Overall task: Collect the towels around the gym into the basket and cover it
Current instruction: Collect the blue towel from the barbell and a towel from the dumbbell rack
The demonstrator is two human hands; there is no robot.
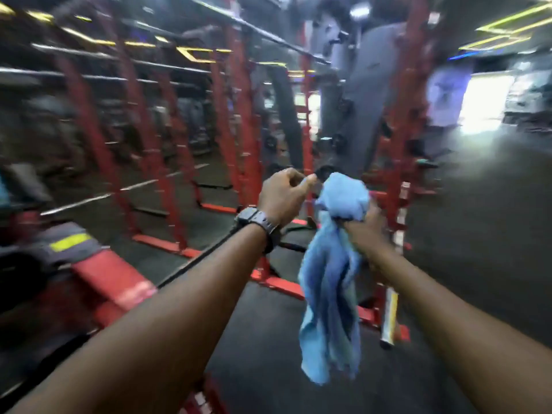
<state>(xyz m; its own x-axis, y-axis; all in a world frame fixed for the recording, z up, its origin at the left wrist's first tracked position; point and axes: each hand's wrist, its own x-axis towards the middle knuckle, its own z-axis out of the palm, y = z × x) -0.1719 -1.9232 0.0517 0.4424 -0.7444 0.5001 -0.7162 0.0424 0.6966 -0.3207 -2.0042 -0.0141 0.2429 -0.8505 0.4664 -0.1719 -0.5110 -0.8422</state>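
- Right hand [363,227] has its fingers clamped round the bunched top of a light blue cloth towel [330,282]; the rest of the towel hangs loose below the fist, mid-air, well above the dark rubber floor [478,234].
- Left hand [283,195], black wristwatch [258,224] on the wrist, sits just beside the towel's top; fingers curled together, thumb and forefinger look to pinch a towel corner, but blur makes contact hard to confirm.
- No basket or lid in view, so the towel likely has to be carried some way yet.
- Risk: the long dangling tail could snag on the red steel rack frames [245,121] or their floor feet close ahead, and get yanked from the grip.
- Risk: grip is on a wad only; loose folds could slide out and the towel drop.
- Risk: the frame is heavily motion-blurred, suggesting fast movement; a trip on the rack feet or the bar lying near the floor [388,315] is possible.
- Risk: a blurred figure [445,97] stands at right rear; a collision is possible if paths cross.
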